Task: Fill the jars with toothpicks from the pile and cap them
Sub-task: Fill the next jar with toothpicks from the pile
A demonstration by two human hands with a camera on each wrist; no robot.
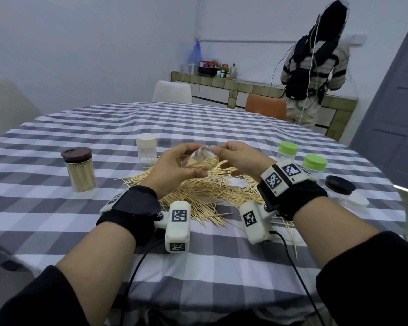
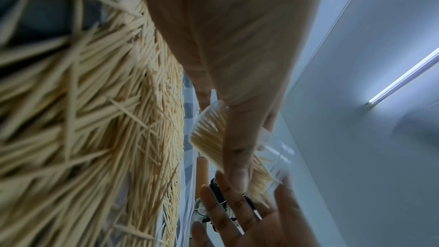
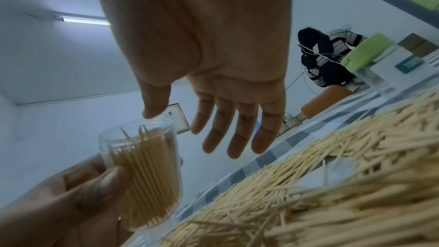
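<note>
So, nearest you on the counter (image 1: 222, 267) lies the pile (image 1: 212, 194) of loose toothpicks, thin pale wooden slivers with pointed ends, criss-crossed over the grey-and-white checked cloth and still thick, so by my reading plenty of filling is left; just above it your left hand (image 1: 174, 168) has its grip curled round a small clear jar (image 1: 199, 158), thumb on one side and fingers behind, tilted with its open mouth toward your right; the jar (image 3: 145, 172) is a smooth transparent cylinder, packed with upright sticks nearly to the rim and carrying no lid, so I judge it close to full but not yet capped; your right hand (image 3: 225, 74) sits just beside that mouth with a wide, loose grip, fingers straight and holding nothing that I can see; further left stands a finished jar (image 1: 80, 170), glossy dark brown lid on, tight with sticks; beyond your hands a clear jar with a whitish lid (image 1: 147, 150) looks almost empty; off to your right two green-lidded jars (image 1: 302, 156) seem empty too, though glare makes that uncertain, and nearer on that side a dark brown lid (image 1: 339, 184) sits on what looks like another clear jar, beside a flat whitish lid; one done, one nearly, several to go.
</note>
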